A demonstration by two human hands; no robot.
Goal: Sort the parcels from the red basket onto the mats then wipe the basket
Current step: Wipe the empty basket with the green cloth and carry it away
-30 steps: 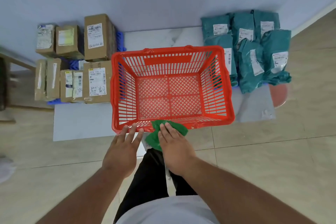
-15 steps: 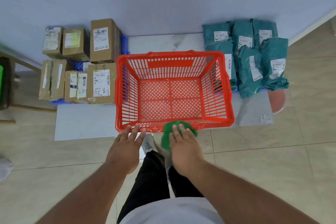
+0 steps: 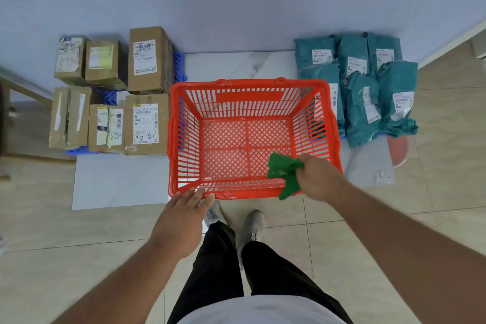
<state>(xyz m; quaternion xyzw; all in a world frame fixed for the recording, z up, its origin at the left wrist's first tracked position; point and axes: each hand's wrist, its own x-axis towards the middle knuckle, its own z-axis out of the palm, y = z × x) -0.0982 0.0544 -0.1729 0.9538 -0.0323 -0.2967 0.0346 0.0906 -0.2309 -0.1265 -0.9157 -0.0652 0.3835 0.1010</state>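
The red plastic basket stands on the floor in front of me with nothing inside. My right hand grips a crumpled green cloth over the basket's near right corner. My left hand lies flat with straight fingers, its fingertips touching the basket's near rim at the left. Several brown cardboard boxes sit on a blue mat to the left. Several teal mailer bags lie to the right of the basket; what they lie on is mostly hidden.
A pale marble-look slab lies under the basket and parcels. A round reddish object peeks out at the right. The wall runs behind everything. My shoes stand on the beige tiles just before the basket.
My right hand has lifted the green cloth from the near rim's middle and carried it right, over the near right corner. My left hand stays at the rim.
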